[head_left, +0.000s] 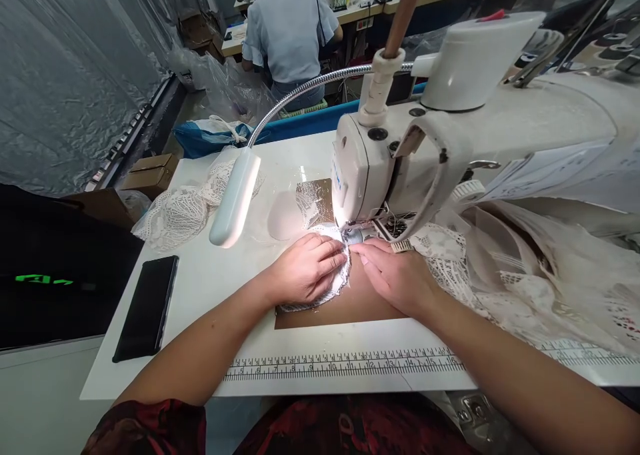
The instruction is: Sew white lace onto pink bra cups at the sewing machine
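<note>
A rounded white lace bra cup (340,283) lies under the presser foot of a white sewing machine (350,168). My left hand (307,268) is curled over the cup, its fingers pressed together on the fabric just left of the needle. On the other side, my right hand (395,271) has its fingers closed at the cup's edge, close to the presser foot. The fingertips partly cover that edge. Beneath both hands is a brown plate (370,301) set in the white table. The needle itself is hard to make out.
A lit lamp (235,198) on a bendy metal neck hangs left of the machine. Lace pieces (175,218) lie at the left, above a black phone (146,308). More lace fabric (530,275) is heaped at the right. A ruler strip (340,365) runs along the front edge. Another person (293,28) sits beyond.
</note>
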Motion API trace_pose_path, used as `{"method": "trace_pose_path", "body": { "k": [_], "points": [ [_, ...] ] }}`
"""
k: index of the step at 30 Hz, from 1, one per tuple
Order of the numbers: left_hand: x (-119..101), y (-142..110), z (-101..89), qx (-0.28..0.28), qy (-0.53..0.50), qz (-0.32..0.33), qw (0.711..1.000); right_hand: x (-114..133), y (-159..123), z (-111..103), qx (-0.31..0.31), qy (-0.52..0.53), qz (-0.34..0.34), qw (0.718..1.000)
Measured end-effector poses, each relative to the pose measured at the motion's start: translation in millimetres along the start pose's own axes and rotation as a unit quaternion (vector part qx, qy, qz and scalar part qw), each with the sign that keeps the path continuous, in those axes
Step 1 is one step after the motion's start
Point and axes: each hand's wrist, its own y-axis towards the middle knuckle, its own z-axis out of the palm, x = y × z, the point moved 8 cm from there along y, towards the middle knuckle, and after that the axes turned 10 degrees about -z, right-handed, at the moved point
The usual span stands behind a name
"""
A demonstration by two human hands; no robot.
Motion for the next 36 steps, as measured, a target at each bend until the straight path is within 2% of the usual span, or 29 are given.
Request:
{"method": "trace_pose_path", "body": {
  "k": [4,13,29,36],
  "points": [
    [2,-2,0.7,0.004,-0.002,-0.009,1.000,8,1,1,0.007,0.020,-0.039,0.999],
    [11,-3,3.4,0.020,0.006,-0.015,1.000,6,4,8,0.041,0.004,-0.026,0.999],
    [14,3,8.0,0.021,0.054,-0.048,0.997,8,6,11,0.040,-0.047,-0.028,0.998],
    [18,4,6.5,0.012,0.038,-0.063,0.997,7,4,10,0.028,-0.024,-0.042,0.998]
  ]
}}
